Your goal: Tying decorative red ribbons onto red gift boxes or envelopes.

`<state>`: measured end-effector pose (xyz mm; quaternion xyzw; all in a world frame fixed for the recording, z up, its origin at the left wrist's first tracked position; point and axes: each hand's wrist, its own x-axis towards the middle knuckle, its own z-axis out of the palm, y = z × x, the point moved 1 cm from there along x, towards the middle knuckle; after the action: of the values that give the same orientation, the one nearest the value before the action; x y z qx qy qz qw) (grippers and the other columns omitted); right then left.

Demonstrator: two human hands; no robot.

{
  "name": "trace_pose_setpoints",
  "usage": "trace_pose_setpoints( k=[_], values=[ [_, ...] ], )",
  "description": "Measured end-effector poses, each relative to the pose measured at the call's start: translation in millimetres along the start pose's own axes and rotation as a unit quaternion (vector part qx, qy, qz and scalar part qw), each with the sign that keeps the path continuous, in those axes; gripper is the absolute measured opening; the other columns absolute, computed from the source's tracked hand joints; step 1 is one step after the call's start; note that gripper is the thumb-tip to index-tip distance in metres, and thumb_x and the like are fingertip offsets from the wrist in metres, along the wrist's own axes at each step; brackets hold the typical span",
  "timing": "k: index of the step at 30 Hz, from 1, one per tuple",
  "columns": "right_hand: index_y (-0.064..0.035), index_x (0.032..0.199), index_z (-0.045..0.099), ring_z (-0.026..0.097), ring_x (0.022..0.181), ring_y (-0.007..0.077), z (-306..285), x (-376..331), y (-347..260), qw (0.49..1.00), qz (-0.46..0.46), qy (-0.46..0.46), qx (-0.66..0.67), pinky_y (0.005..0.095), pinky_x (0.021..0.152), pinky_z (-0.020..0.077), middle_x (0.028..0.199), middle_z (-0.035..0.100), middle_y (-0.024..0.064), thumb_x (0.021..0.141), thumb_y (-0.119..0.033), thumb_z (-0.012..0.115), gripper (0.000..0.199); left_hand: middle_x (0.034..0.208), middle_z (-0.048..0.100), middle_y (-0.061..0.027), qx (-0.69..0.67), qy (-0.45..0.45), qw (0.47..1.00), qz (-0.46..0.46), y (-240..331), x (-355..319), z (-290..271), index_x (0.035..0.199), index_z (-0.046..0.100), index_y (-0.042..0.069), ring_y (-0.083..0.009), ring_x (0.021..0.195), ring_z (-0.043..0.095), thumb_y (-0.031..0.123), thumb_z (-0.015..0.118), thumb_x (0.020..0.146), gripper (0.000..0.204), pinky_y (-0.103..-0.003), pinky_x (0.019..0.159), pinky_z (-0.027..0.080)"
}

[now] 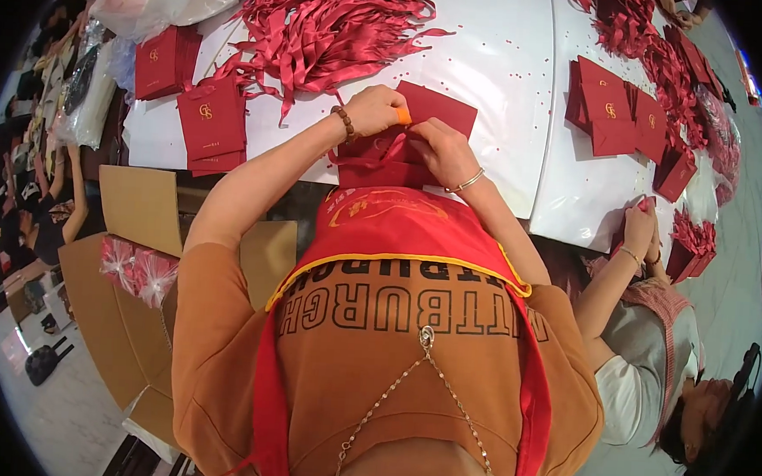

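In front of me at the table's near edge lies a dark red paper gift bag or folder [444, 108], with more red card under my wrists. Over it my left hand [377, 113] is closed in a pinch, with an orange cover on one finger. My right hand [446, 148] pinches close beside it, fingers bent. A red ribbon [392, 148] runs between the fingertips of both hands and loops down across the card. Exactly how the ribbon passes through the fingers is hidden.
A heap of red ribbons [322, 41] lies beyond my hands. Stacked red bags [210, 121] sit left, more bags [612, 108] right. An open cardboard box [127, 311] stands below left. A co-worker's hands [640, 230] are at the table's right.
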<state>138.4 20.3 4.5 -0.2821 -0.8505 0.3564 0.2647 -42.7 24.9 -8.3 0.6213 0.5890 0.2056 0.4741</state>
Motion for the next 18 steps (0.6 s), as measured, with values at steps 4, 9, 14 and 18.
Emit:
trace_pose_setpoints(
  k=[4,9,14,18],
  values=[
    [-0.0033,0.087,0.055,0.055,0.073,0.0329,-5.4,-0.3,-3.5,1.0,0.007,-0.029,0.003,0.0392,0.061,0.0456,0.079,0.053,0.0129,0.076,-0.004,0.058,0.012,0.065,0.06,-0.0055,-0.194,0.044,0.973,-0.113,14.1,3.1,-22.6,0.078,0.064,0.004,-0.0115,0.058,0.055,0.023,0.056,0.077,0.021,-0.025,0.05,0.041],
    [-0.0035,0.087,0.055,0.055,0.073,0.0328,-4.6,1.0,-5.8,0.999,0.008,-0.037,0.009,0.0386,0.061,0.0455,0.08,0.053,0.0126,0.076,-0.005,0.059,0.012,0.068,0.058,-0.0018,-0.206,0.022,0.972,-0.107,-10.1,10.7,-21.2,0.079,0.062,0.002,-0.0079,0.056,0.049,0.019,0.053,0.08,0.02,-0.022,0.049,0.039],
    [-0.0036,0.088,0.055,0.055,0.074,0.033,-5.3,2.2,-5.2,0.999,0.002,-0.033,0.021,0.0385,0.062,0.0454,0.081,0.053,0.0129,0.076,-0.004,0.058,0.013,0.066,0.049,0.004,-0.177,0.057,0.981,-0.057,-6.0,8.1,-20.2,0.08,0.058,0.007,-0.0047,0.05,0.041,0.018,0.052,0.084,0.013,-0.02,0.041,0.028],
    [-0.0034,0.088,0.054,0.055,0.075,0.033,-9.6,4.5,-6.3,0.997,0.007,-0.075,0.023,0.0386,0.063,0.0453,0.081,0.053,0.0131,0.074,-0.003,0.059,0.015,0.062,0.045,0.0037,-0.298,0.094,0.941,-0.127,13.2,4.1,-22.5,0.079,0.056,0.007,-0.0039,0.047,0.036,0.016,0.051,0.083,0.011,-0.019,0.04,0.026]
  ],
)
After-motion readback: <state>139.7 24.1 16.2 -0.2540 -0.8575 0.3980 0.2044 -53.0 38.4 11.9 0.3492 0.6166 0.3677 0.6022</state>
